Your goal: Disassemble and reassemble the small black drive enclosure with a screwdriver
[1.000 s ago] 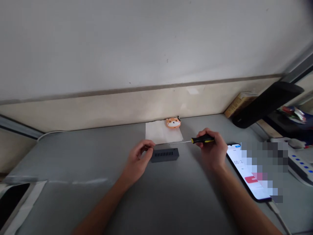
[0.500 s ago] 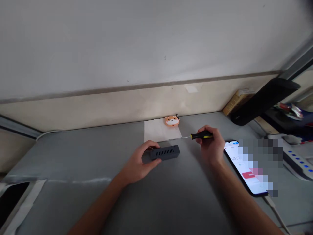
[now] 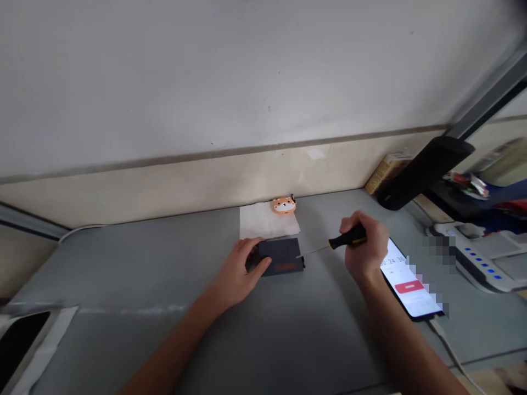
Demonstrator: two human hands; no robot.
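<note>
My left hand (image 3: 236,271) grips the left end of a dark grey box (image 3: 282,252), thumb in front and fingers behind. The box's broad face shows, with a reddish patch near its lower edge. My right hand (image 3: 364,244) is closed round the black and yellow handle of a screwdriver (image 3: 348,237). Its thin shaft points left, and the tip overlaps the box's right part in view; whether it touches cannot be made out. Behind the box lies a white paper (image 3: 257,219) with an orange animal-faced case (image 3: 284,206) at its right edge.
A lit phone (image 3: 411,285) with a cable lies right of my right forearm on the grey table (image 3: 123,263). Farther right is a white power strip (image 3: 477,263). A black cylinder (image 3: 424,173) and a small box (image 3: 385,173) stand at the back right. A dark-screened device (image 3: 20,340) sits lower left.
The box has turned from its narrow slotted side to its broad face. My right hand has shifted slightly right and tilted the screwdriver, whose tip now overlaps the box. The view has shifted a little.
</note>
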